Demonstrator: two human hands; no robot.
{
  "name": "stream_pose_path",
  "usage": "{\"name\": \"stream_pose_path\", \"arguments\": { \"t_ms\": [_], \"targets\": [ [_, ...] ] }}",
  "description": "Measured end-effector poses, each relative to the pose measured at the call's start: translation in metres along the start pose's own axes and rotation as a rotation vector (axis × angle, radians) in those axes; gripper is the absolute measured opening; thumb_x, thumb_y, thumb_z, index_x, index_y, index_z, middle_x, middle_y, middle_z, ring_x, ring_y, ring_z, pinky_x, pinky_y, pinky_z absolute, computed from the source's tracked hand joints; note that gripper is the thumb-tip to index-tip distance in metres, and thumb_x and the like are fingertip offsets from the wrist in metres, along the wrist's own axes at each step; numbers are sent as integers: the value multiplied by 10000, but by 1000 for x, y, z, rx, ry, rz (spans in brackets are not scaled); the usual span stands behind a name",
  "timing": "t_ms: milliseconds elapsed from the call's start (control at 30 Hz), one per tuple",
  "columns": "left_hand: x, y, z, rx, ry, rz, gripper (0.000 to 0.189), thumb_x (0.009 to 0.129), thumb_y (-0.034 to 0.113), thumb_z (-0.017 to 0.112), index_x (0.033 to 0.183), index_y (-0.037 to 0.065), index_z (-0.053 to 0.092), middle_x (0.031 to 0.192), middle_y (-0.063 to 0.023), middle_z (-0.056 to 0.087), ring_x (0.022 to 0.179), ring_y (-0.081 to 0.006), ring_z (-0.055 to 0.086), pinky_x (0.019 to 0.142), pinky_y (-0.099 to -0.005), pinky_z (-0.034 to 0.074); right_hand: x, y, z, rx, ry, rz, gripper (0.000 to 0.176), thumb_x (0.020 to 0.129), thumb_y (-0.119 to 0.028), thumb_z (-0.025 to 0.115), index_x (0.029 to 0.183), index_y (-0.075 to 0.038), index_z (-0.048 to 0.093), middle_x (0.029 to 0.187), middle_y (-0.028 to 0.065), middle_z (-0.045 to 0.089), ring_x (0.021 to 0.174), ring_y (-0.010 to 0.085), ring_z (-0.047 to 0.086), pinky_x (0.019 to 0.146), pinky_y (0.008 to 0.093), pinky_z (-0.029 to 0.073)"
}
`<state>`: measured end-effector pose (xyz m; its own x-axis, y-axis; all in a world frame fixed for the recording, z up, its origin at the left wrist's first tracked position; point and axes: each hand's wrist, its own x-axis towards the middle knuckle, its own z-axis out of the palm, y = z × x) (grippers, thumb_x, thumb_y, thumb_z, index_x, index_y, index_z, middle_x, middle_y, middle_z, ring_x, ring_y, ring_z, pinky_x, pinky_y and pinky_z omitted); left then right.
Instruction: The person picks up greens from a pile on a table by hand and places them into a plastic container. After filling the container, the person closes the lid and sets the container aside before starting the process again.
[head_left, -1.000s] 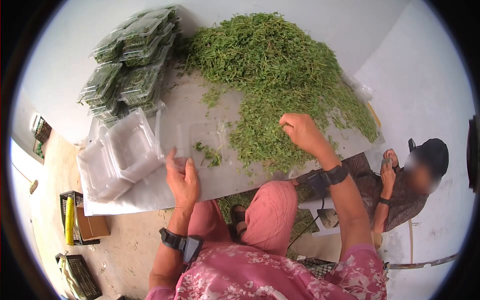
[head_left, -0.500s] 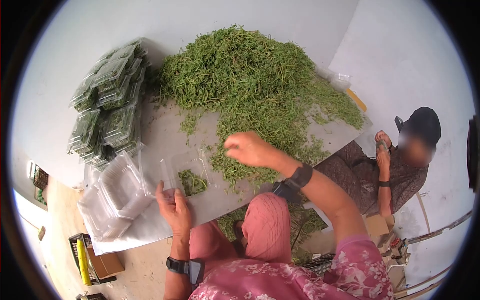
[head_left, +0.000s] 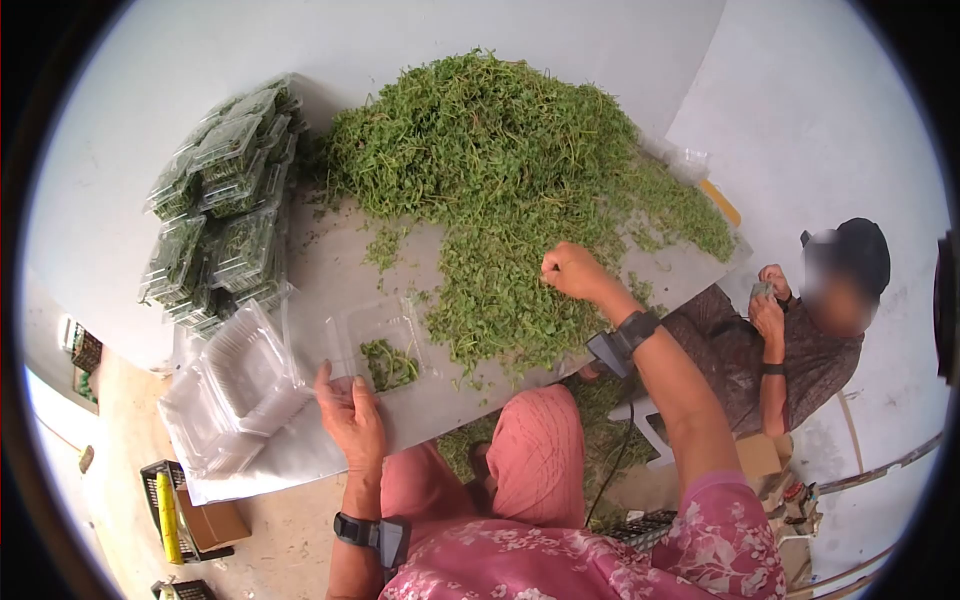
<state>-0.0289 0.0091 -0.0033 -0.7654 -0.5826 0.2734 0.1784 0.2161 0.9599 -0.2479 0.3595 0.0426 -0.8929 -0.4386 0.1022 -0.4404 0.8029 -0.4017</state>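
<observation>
An open clear plastic clamshell box (head_left: 410, 318) lies on the table with a small clump of green sprigs (head_left: 388, 366) inside. My left hand (head_left: 352, 418) is at its near left edge, thumb and fingers gripping the plastic. Over the spread-out part of a big heap of leafy greens (head_left: 480, 140), my right hand (head_left: 580, 272) is curled closed. Whatever may be in its fingers is hidden.
Filled clear boxes (head_left: 228, 145) are stacked at the back left. Nested clear boxes (head_left: 245, 370) stand at the table's (head_left: 440, 402) left end. A co-worker (head_left: 800, 345) in a dark cap sits at the right, hands raised. Crates (head_left: 165, 510) are on the floor.
My right hand has moved right and slightly away from me, from beside the box to over the greens. My left hand has stayed at the box's edge.
</observation>
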Motion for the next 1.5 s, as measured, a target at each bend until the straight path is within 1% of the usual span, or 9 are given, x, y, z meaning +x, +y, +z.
{"name": "stream_pose_path", "arguments": {
  "t_ms": [367,567,667,767,967,1100,1133,1267,1500],
  "targets": [
    [0,1,-1,24,-18,-7,480,946,69,563,1372,-55,380,846,-50,574,634,-83,539,595,-229,463,-50,-15,-66,371,58,182,141,867,-140,671,850,-7,630,755,19,644,632,109,572,582,321,472],
    [0,-2,1,-50,-20,-5,475,949,72,560,1370,-58,383,853,-47,576,644,-80,538,598,-228,460,-91,18,-82,231,-353,289,164,850,-167,699,915,-16,694,777,46,678,655,145,618,609,331,499],
    [0,-2,0,-51,-27,-17,477,954,72,558,1376,-58,377,856,-47,578,639,-79,536,594,-224,458,-87,27,-73,129,-155,226,335,843,-274,715,1067,-27,687,959,141,695,887,248,659,764,393,520],
    [0,-1,0,2,-20,1,482,958,75,559,1381,-58,370,851,-47,578,636,-77,534,586,-222,458,-70,17,-56,-9,18,238,588,805,-405,737,1266,-69,594,1272,236,574,1180,362,549,962,448,462],
    [0,-3,0,-11,-29,11,485,960,82,565,1379,-65,370,844,-50,582,634,-81,538,581,-226,463,-44,-42,-8,-155,-187,262,856,748,-479,771,1453,-155,411,1464,240,373,1324,423,410,1077,454,391],
    [0,0,0,-12,-25,-7,483,962,85,560,1378,-69,368,846,-51,581,634,-82,537,585,-225,463,-32,-33,-4,109,-139,-105,402,792,-173,754,1171,-115,629,1248,167,544,1151,352,535,948,458,461],
    [0,0,0,-14,-27,-11,483,962,85,559,1377,-71,368,846,-51,580,634,-82,537,587,-225,463,-34,-34,-10,55,-50,-130,226,789,-67,722,1005,-77,658,1062,122,604,1022,324,579,872,430,484],
    [0,1,-1,44,-34,-2,483,960,84,557,1376,-73,368,849,-52,578,636,-83,537,591,-225,464,-31,-41,-54,221,146,-63,205,799,-148,744,973,-75,663,977,102,663,959,272,633,885,429,483],
    [0,3,1,-3,-29,-24,489,954,84,559,1377,-70,367,844,-54,579,643,-84,539,593,-228,468,-36,-50,-102,333,123,69,315,918,-330,670,1001,-27,692,1007,53,689,968,146,600,913,358,463]
  ]
}}
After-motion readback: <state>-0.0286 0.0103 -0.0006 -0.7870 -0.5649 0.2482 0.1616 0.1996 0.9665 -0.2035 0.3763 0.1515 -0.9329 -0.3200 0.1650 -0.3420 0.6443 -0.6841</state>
